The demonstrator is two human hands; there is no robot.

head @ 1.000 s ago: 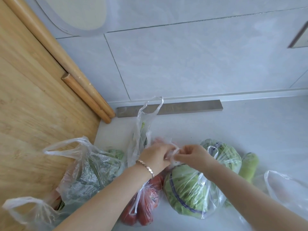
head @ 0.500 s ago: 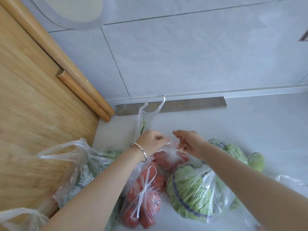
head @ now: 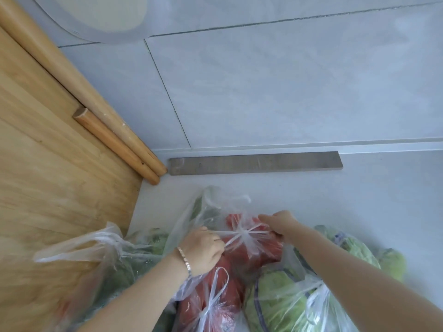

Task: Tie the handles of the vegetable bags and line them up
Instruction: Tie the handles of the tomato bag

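Note:
A clear plastic bag of red vegetables (head: 259, 250) lies on the white counter. My left hand (head: 203, 250) and my right hand (head: 278, 224) each grip one of its handles and pull them apart, with a knot (head: 243, 234) between them. In front of it lies a second bag of red vegetables (head: 211, 305), its handles tied. A bag with a green cabbage (head: 287, 305) lies to the right under my right forearm. A bag of leafy greens (head: 105, 259) with loose handles sits at the left.
A wooden board (head: 48, 176) and two wooden rolling pins (head: 115, 140) lean in the left corner. A grey metal strip (head: 254, 162) lies along the tiled wall. More green vegetables in plastic (head: 393, 262) lie at the right.
The hands have drawn apart, pulling the handles of the far red bag tight into a knot. The tall loose handle behind them has dropped lower. The camera has moved closer.

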